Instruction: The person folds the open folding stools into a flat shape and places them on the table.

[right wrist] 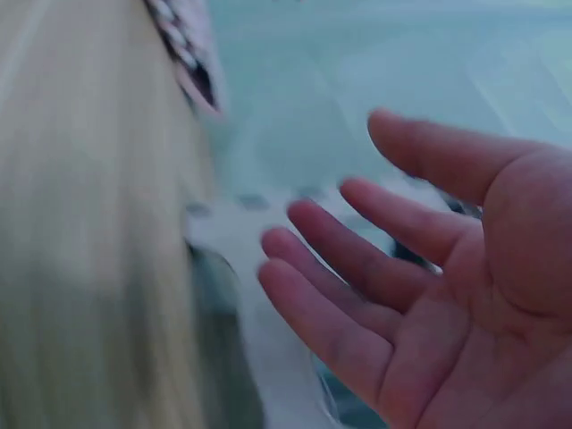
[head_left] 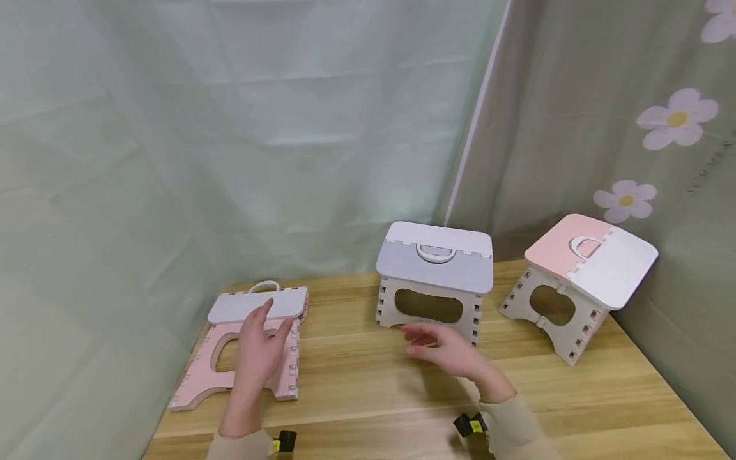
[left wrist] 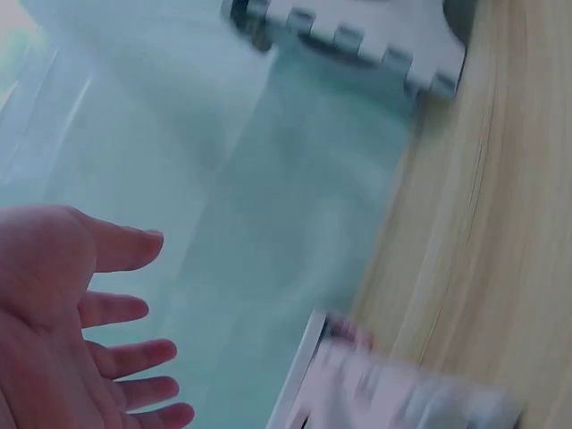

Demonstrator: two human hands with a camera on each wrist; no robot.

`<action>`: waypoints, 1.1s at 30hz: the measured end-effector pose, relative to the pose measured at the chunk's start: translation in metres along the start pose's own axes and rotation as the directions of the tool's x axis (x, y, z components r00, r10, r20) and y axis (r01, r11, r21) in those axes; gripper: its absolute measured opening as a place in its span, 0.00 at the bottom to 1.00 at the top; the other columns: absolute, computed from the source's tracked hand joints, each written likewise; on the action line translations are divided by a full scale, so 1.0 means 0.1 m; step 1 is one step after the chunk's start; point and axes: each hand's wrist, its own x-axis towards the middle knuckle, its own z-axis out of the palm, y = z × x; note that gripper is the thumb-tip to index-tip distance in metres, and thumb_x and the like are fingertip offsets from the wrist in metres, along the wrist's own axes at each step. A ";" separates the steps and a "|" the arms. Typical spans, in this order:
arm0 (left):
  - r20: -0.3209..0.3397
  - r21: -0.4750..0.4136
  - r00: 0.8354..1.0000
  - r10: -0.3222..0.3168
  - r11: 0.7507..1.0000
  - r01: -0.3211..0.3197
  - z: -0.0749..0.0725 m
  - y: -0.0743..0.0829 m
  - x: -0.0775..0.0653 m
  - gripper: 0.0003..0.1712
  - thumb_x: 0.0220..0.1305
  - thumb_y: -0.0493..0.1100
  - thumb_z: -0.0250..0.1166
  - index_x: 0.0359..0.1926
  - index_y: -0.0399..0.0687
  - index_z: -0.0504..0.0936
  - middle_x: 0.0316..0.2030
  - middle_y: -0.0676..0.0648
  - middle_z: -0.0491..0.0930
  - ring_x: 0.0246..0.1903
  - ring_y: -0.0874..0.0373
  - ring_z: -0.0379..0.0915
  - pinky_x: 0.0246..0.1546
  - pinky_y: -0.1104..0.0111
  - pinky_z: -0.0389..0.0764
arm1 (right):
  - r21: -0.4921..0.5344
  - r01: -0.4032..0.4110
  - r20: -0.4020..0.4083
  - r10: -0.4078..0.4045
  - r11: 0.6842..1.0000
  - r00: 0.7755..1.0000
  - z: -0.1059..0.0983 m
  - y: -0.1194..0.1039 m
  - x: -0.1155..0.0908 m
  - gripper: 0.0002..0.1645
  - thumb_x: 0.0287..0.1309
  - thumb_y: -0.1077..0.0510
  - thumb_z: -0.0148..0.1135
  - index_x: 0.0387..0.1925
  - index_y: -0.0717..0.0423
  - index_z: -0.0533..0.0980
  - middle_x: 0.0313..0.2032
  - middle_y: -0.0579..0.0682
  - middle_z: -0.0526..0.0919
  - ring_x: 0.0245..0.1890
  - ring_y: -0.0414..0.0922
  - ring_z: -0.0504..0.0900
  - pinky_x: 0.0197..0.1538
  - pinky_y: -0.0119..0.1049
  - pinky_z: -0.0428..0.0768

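Fingers (right wrist: pixel 331 329) of the right hand (head_left: pixel 447 350) are curving loosely and standing apart, gripping nothing, while the lilac-and-white rectangular plastic folding stool (head_left: pixel 434 275) is standing just beyond them at the middle of the pale wood-grain tabletop (head_left: pixel 356 396). Its long axis is running roughly left to right, and the right hand is hovering nearer to it than the left; whether a fingertip is touching its leg panel, I cannot tell. The left hand (head_left: pixel 257 354) is hovering over the pink plastic folding stool with a white top panel (head_left: pixel 230 313), which is lying apparently collapsed at the left, its long axis pointing away from the person and slanting slightly right; that hand's thumb and fingers are spreading apart too, holding nothing. Three stools are resting here: these two, plus a pink-and-white rectangular plastic folding stool (head_left: pixel 598 268) standing unfolded at the right, well apart from both hands. Three white carry handles (head_left: pixel 436 259) are showing, one per stool, and two beige sleeves (head_left: pixel 512 421) are covering the forearms.
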 end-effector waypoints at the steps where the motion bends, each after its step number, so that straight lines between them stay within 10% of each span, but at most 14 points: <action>1: 0.008 -0.025 1.000 0.006 1.000 -0.006 0.06 0.05 0.00 0.38 0.78 0.44 0.65 0.79 0.31 0.64 0.74 0.24 0.61 0.75 0.28 0.54 0.73 0.36 0.57 | 0.007 0.002 0.002 -0.002 1.000 1.000 -0.08 0.01 -0.05 0.27 0.73 0.55 0.69 0.68 0.60 0.78 0.61 0.63 0.83 0.58 0.57 0.84 0.59 0.40 0.81; 9: 0.069 -0.189 0.997 0.037 0.982 -0.023 0.47 0.31 0.01 0.37 0.78 0.44 0.67 0.79 0.35 0.66 0.75 0.30 0.65 0.75 0.33 0.60 0.71 0.38 0.65 | 0.050 -0.015 -0.004 0.015 0.999 1.000 -0.62 -0.02 -0.38 0.29 0.76 0.57 0.66 0.69 0.69 0.74 0.62 0.67 0.81 0.61 0.60 0.81 0.57 0.34 0.81; 17: 0.159 -0.386 0.987 -0.011 0.920 0.073 0.92 0.41 0.07 0.34 0.76 0.41 0.68 0.76 0.35 0.69 0.71 0.34 0.73 0.72 0.37 0.67 0.67 0.45 0.73 | -0.202 -0.207 -0.112 0.188 0.957 0.976 -0.98 -0.01 -0.68 0.22 0.73 0.49 0.69 0.58 0.60 0.83 0.52 0.51 0.89 0.53 0.47 0.85 0.54 0.40 0.82; 25: 0.212 -0.472 0.977 -0.018 0.874 0.119 1.25 0.43 0.11 0.35 0.75 0.42 0.69 0.76 0.37 0.70 0.71 0.34 0.73 0.71 0.37 0.69 0.70 0.45 0.70 | -0.296 -0.373 -0.274 0.296 0.879 0.915 -1.09 0.15 -0.70 0.37 0.71 0.47 0.70 0.67 0.72 0.74 0.52 0.66 0.87 0.54 0.63 0.85 0.53 0.56 0.83; 33: 0.275 -0.565 0.962 -0.003 0.809 0.164 1.49 0.43 0.09 0.38 0.75 0.44 0.69 0.78 0.38 0.67 0.76 0.34 0.67 0.76 0.36 0.61 0.74 0.42 0.62 | -0.182 -0.356 -0.226 0.314 0.917 0.922 -1.00 0.30 -0.58 0.48 0.72 0.49 0.70 0.78 0.72 0.59 0.64 0.76 0.77 0.65 0.70 0.77 0.57 0.59 0.83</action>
